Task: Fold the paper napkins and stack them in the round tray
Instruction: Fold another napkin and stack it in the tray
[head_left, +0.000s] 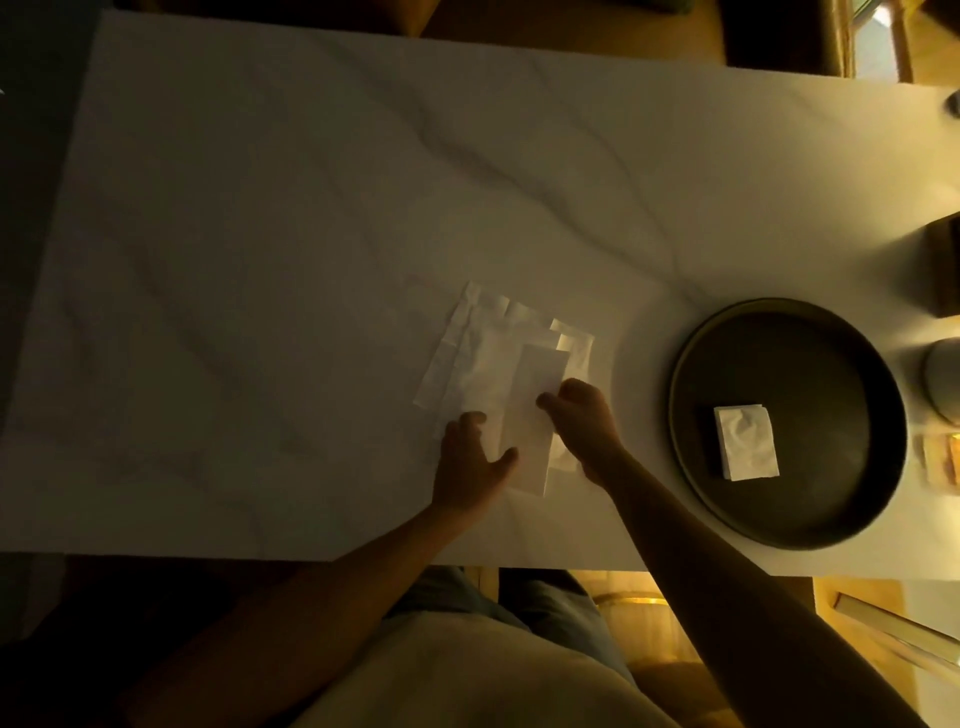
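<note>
Both forearms are bare from the lower frame edge up to the wrists, with no sleeve, watch, bracelet or ring to be made out in the dim light. The left hand (470, 462) and the right hand (584, 415) are bare too, without gloves. Below the near edge of the marble table (260, 208), the torso is covered by a light, cream-coloured top (467, 675), plain and without visible print. Just under that same table edge, blue denim trousers (545, 597) cover the legs.
</note>
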